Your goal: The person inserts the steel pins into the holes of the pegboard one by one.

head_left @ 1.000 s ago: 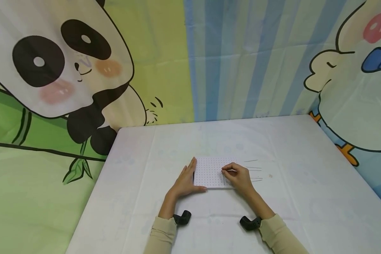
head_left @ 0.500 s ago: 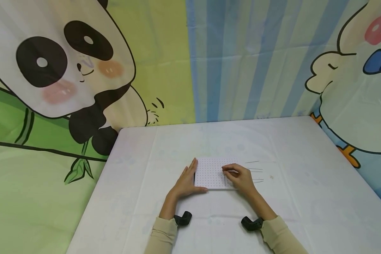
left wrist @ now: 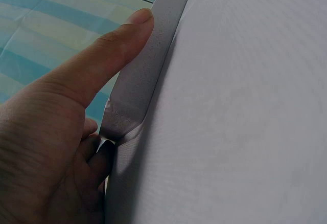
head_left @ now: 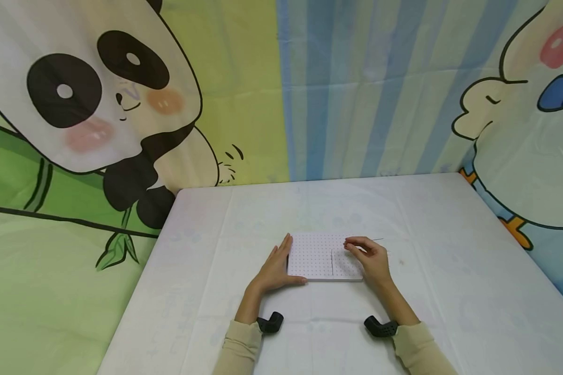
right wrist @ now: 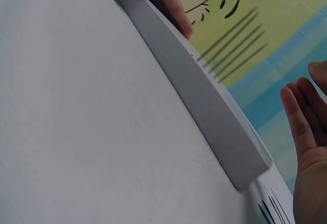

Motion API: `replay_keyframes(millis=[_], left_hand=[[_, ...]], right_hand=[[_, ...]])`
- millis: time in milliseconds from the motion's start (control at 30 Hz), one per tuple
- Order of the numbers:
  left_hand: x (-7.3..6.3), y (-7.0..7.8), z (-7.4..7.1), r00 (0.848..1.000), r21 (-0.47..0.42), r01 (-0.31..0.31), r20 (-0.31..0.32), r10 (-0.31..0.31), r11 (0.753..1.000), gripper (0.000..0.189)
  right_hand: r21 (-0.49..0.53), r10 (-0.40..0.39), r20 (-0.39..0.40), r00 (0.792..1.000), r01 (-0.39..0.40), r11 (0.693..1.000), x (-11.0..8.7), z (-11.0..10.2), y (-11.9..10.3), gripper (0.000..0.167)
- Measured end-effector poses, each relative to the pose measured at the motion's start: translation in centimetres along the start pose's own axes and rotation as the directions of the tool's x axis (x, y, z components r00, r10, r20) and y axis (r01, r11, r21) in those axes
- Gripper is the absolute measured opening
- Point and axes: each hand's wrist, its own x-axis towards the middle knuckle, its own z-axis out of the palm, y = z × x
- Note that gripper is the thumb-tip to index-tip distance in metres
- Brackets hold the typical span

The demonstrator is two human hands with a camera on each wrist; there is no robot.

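Observation:
A white board dotted with rows of small holes (head_left: 309,255) lies flat on the table. Several thin dark sticks (right wrist: 232,47) stand upright in it, seen in the right wrist view. My left hand (head_left: 273,268) rests against the board's left front corner, its long fingers along the left side and the thumb straight along the front edge (left wrist: 145,55). Over the board's right part is my right hand (head_left: 372,258), thumb and fingertips close together in the head view. In the right wrist view that hand (right wrist: 309,132) shows nothing between thumb and fingers.
Loose thin sticks (right wrist: 276,206) lie on the table to the right of the board, mostly hidden behind my right hand in the head view. The white-covered table (head_left: 244,219) meets a cartoon-printed cloth backdrop (head_left: 244,104). Each wrist carries a black device (head_left: 271,323).
My right hand has come away from the standing sticks and moved to the right over the board, uncovering them. The left hand stays at the corner.

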Motion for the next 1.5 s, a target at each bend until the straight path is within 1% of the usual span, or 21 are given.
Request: replay_keyframes(millis=[100, 167, 267, 433, 467, 533, 600, 667, 700, 833, 933, 1100, 1167, 1267, 1500], left_hand=[[0.0, 0.1, 0.0, 1.000, -0.003, 0.001, 0.001, -0.001, 1.000, 0.129], [-0.1, 0.2, 0.0, 1.000, -0.003, 0.000, 0.001, 0.000, 1.000, 0.129], [-0.1, 0.3, 0.0, 1.000, -0.003, 0.003, 0.002, -0.003, 1.000, 0.128], [-0.1, 0.2, -0.1, 1.000, 0.007, 0.018, 0.005, -0.018, 1.000, 0.128], [-0.1, 0.1, -0.1, 1.000, 0.011, 0.022, 0.006, -0.022, 1.000, 0.128], [0.0, 0.1, -0.1, 1.000, 0.020, 0.023, 0.006, -0.024, 1.000, 0.128], [0.0, 0.1, -0.1, 1.000, 0.023, 0.024, 0.006, -0.024, 0.999, 0.129], [0.0, 0.1, 0.0, 1.000, 0.023, 0.022, 0.004, -0.022, 0.999, 0.129], [0.0, 0.0, 0.0, 1.000, 0.022, 0.021, 0.003, -0.021, 1.000, 0.129], [-0.1, 0.0, 0.1, 1.000, 0.019, 0.020, 0.005, -0.020, 1.000, 0.128], [-0.1, 0.1, 0.1, 1.000, 0.019, 0.022, 0.008, -0.022, 1.000, 0.128], [-0.1, 0.2, 0.1, 1.000, 0.020, 0.019, 0.005, -0.019, 1.000, 0.127], [-0.1, 0.3, 0.0, 1.000, 0.020, 0.017, 0.006, -0.018, 1.000, 0.127], [-0.1, 0.4, 0.0, 1.000, 0.022, 0.019, 0.009, -0.019, 1.000, 0.127], [-0.1, 0.4, -0.1, 1.000, 0.016, 0.014, 0.001, -0.015, 1.000, 0.128]], right_hand=[[-0.059, 0.007, -0.019, 1.000, -0.009, 0.998, -0.3, -1.7, -0.1, 0.019], [-0.116, 0.014, -0.022, 1.000, -0.016, 0.993, -0.6, -2.8, -0.3, 0.018], [-0.174, 0.027, -0.026, 0.999, -0.031, 0.984, -1.2, -4.5, -0.6, 0.018], [-0.281, 0.064, -0.026, 0.998, -0.069, 0.957, -2.3, -6.2, -0.9, 0.016], [-0.313, 0.073, -0.022, 0.997, -0.077, 0.947, -2.5, -6.2, -1.2, 0.015], [-0.395, 0.090, -0.020, 0.996, -0.091, 0.914, -2.9, -6.6, -1.2, 0.014], [-0.456, 0.101, -0.007, 0.995, -0.093, 0.885, -3.3, -6.8, -1.0, 0.014], [-0.515, 0.099, 0.021, 0.995, -0.074, 0.854, -3.6, -7.0, -0.8, 0.014], [-0.536, 0.088, 0.036, 0.995, -0.055, 0.842, -3.7, -7.3, -0.4, 0.014], [-0.567, 0.033, 0.095, 0.995, 0.027, 0.823, -4.0, -7.5, -0.1, 0.017], [-0.579, -0.015, 0.113, 0.993, 0.079, 0.812, -4.0, -7.5, 0.0, 0.020], [-0.583, -0.086, 0.155, 0.984, 0.162, 0.796, -3.9, -7.6, 0.1, 0.022], [-0.588, -0.096, 0.167, 0.981, 0.177, 0.789, -4.0, -7.6, 0.3, 0.023], [-0.587, -0.096, 0.179, 0.979, 0.185, 0.788, -4.0, -7.7, 0.4, 0.022], [-0.592, -0.071, 0.207, 0.976, 0.182, 0.785, -4.1, -7.6, 0.5, 0.023]])
